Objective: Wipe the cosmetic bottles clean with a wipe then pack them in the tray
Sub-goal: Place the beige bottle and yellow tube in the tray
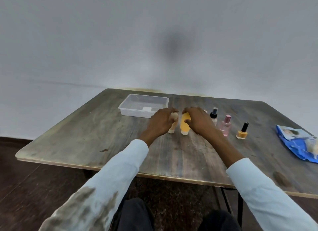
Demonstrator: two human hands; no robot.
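Near mid-frame, the left hand (160, 122) curled around a beige tube (173, 126), and the right hand (199, 122) gripped an orange tube (184, 126) just beside it on the wooden table (86, 138). Behind them, above centre, sat the clear plastic tray (143, 105).

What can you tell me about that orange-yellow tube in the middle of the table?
The orange-yellow tube looks like soft, matte plastic and stands on its white cap, which is at the bottom, on the wooden table. The right hand curls over its top and right side. A beige tube stands just to its left.
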